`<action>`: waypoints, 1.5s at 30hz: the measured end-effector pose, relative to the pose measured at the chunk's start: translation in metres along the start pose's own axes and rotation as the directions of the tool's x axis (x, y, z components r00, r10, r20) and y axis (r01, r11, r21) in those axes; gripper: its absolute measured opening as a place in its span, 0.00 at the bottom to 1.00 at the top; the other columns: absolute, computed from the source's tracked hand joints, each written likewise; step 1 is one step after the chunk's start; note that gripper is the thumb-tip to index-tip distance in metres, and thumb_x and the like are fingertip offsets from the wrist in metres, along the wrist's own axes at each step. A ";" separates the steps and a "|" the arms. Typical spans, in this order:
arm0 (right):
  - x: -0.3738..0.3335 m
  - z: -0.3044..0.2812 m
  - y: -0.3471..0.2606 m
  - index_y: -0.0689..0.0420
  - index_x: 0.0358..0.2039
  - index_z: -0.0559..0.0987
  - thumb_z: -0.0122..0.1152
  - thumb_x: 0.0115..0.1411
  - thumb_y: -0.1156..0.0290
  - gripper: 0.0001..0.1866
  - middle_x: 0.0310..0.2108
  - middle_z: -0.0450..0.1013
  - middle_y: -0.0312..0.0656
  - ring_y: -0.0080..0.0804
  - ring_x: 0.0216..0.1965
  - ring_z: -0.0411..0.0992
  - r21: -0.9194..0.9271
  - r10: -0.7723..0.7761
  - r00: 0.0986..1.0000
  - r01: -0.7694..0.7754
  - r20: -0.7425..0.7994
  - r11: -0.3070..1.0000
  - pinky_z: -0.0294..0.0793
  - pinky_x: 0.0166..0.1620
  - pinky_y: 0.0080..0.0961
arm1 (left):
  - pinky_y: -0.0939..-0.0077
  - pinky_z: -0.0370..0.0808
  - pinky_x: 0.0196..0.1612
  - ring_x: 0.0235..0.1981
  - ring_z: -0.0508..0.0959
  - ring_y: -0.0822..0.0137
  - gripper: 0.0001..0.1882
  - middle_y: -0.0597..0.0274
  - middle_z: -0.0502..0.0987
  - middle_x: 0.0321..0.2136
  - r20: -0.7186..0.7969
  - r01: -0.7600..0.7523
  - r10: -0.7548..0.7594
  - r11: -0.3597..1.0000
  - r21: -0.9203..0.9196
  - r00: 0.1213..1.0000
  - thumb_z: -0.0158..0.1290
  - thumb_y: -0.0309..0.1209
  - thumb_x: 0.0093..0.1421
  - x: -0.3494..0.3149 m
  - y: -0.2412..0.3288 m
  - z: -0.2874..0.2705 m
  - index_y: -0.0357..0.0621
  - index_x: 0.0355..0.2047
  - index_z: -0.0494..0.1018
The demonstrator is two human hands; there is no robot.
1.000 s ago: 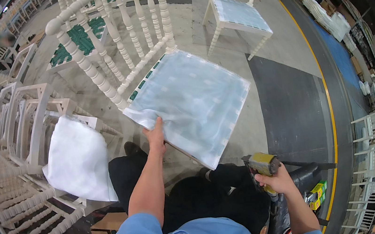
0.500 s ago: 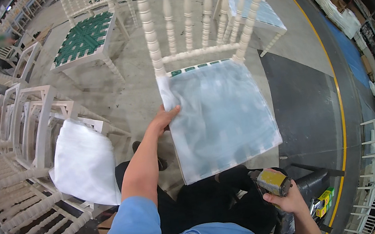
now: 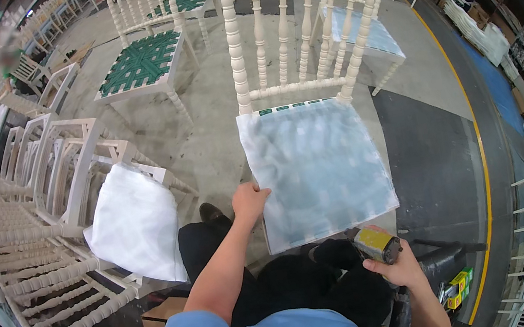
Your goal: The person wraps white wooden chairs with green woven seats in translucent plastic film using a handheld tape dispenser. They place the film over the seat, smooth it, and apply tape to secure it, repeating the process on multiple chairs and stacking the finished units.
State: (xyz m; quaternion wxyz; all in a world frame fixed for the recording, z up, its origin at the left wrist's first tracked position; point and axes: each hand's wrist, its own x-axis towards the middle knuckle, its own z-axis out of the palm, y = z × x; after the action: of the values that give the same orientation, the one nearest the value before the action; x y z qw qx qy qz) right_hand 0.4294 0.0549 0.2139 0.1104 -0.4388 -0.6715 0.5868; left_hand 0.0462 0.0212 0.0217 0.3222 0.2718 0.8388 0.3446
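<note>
Before me stands a cream chair [image 3: 305, 86] with turned spindles in its back. Thin white cloth [image 3: 322, 169] lies over its seat, and the green webbing [image 3: 297, 105] beneath peeks out along the back edge. My left hand [image 3: 250, 201] is closed at the seat's left side, pinching the cloth's edge there with thumb and fingers. Low on the right, my right hand [image 3: 400, 269] grips a worn yellow and dark staple gun [image 3: 377, 245]. Its head is near the seat's front right corner, apart from the cloth. The tool's handle is mostly hidden by my palm.
A folded stack of white cloth [image 3: 134, 223] rests on tipped chairs [image 3: 56, 257] at my left. Behind is a chair with green webbing [image 3: 141, 62]; another covered chair [image 3: 367, 30] stands back right. Small yellow-green boxes [image 3: 458, 288] sit low right, near a dark padded bench [image 3: 444, 265].
My left hand has slid toward me along the seat's left edge, and the cloth there lies flatter. The staple gun has turned slightly in my right hand. The whole view has shifted a little.
</note>
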 end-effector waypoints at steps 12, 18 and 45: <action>-0.024 -0.012 0.004 0.61 0.66 0.75 0.82 0.55 0.69 0.40 0.57 0.80 0.43 0.30 0.58 0.76 -0.014 0.033 0.999 -0.033 -0.036 0.999 0.72 0.64 0.30 | 0.70 0.73 0.32 0.27 0.76 0.70 0.17 0.63 0.79 0.24 0.064 0.085 -0.073 0.973 -0.213 0.995 0.72 0.36 0.58 -0.020 -0.005 -0.001 0.34 0.27 0.81; 0.023 -0.007 -0.060 0.58 0.67 0.75 0.81 0.56 0.67 0.39 0.56 0.81 0.47 0.33 0.57 0.77 -0.218 -0.152 0.982 0.173 0.110 0.961 0.73 0.63 0.32 | 0.64 0.76 0.34 0.25 0.78 0.66 0.17 0.58 0.80 0.21 0.113 0.159 -0.136 0.961 -0.225 0.984 0.73 0.39 0.54 -0.017 -0.029 0.004 0.38 0.25 0.81; 0.234 0.117 -0.047 0.43 0.66 0.77 0.77 0.57 0.65 0.35 0.49 0.83 0.50 0.55 0.51 0.80 -0.529 0.078 0.756 0.376 0.649 0.761 0.78 0.55 0.43 | 0.62 0.81 0.39 0.30 0.85 0.58 0.11 0.51 0.85 0.27 0.114 0.059 -0.033 0.970 -0.237 0.993 0.70 0.32 0.55 -0.004 -0.034 0.009 0.36 0.33 0.86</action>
State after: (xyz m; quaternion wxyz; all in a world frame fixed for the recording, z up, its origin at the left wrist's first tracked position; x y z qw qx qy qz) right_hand 0.1915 0.1454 0.1364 -0.2278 -0.1653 -0.8591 0.4274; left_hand 0.0476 0.0012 -0.0077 0.4058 0.2297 0.7784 0.4204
